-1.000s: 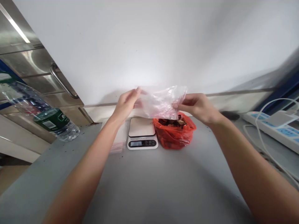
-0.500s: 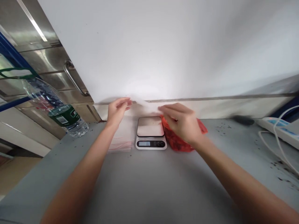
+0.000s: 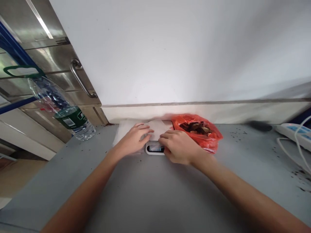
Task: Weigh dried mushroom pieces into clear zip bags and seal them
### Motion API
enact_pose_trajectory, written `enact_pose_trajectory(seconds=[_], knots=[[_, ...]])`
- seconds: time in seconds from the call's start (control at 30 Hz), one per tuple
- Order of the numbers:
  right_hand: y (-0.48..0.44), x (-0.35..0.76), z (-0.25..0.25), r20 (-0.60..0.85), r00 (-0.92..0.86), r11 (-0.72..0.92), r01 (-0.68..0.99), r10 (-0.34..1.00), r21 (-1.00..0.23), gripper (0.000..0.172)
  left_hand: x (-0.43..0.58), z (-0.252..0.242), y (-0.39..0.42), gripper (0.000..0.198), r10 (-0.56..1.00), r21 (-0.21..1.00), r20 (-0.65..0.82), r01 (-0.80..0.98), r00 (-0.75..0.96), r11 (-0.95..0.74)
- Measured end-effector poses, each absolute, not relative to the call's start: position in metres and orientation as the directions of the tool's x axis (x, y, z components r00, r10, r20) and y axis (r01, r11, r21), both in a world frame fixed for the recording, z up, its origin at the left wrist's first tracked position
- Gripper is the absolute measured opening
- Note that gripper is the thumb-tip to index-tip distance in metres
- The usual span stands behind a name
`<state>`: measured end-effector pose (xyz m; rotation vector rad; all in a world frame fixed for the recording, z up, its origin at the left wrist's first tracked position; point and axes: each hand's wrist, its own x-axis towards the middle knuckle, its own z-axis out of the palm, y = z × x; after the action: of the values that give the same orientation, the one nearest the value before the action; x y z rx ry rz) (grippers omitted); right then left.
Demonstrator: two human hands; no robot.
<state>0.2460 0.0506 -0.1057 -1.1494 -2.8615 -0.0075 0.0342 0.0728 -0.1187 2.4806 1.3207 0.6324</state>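
A thin see-through plastic bag (image 3: 155,128) lies over the small white kitchen scale (image 3: 152,152) and veils part of its lit display. My left hand (image 3: 133,139) has its curled fingers and thumb at the bag's left edge. On the other side, my right hand (image 3: 178,147) is closed on the bag's right edge, just above the display's right end. Under my left hand rests a stack of similar flat clear bags (image 3: 119,134). Right behind my right hand stands an opened red plastic bag (image 3: 211,137) holding dark brown, dried-looking pieces (image 3: 198,127).
A large clear bottle (image 3: 73,119) with a green label and handle stands at the table's left edge. To the right are a dark object (image 3: 259,125), a white power strip (image 3: 291,129) and its cable. Dark crumbs dot the grey table (image 3: 145,194). A white wall (image 3: 170,64) rises behind.
Both hands have come down and nearer to me, bringing the clear bag from above the scale onto it. The red bag's contents now show.
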Motion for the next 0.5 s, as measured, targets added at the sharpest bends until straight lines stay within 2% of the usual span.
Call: enact_pose_trajectory(seconds=[0.07,0.13,0.23,0.33,0.5], knots=[[0.053,0.254,-0.102,0.081,-0.735,0.739,0.664,0.673,-0.117,0.035,0.035,-0.122,0.071,0.040,0.837,0.396,0.219,0.739,0.501,-0.546],[0.056,0.262,-0.099,0.171,-0.719,0.738,0.643,0.674,-0.204,0.044,0.035,-0.123,0.070,0.042,0.849,0.392,0.233,0.753,0.475,-0.529],[0.061,0.272,-0.096,0.294,-0.647,0.711,0.642,0.703,-0.288,0.045,0.030,-0.122,0.068,0.043,0.847,0.402,0.296,0.748,0.441,-0.529],[0.064,0.280,-0.091,0.313,-0.604,0.680,0.659,0.733,-0.321,0.044,0.025,-0.120,0.063,0.041,0.844,0.423,0.349,0.736,0.407,-0.529],[0.067,0.285,-0.086,0.237,-0.566,0.614,0.731,0.789,-0.298,0.050,0.024,-0.121,0.056,0.041,0.857,0.440,0.328,0.738,0.397,-0.511]])
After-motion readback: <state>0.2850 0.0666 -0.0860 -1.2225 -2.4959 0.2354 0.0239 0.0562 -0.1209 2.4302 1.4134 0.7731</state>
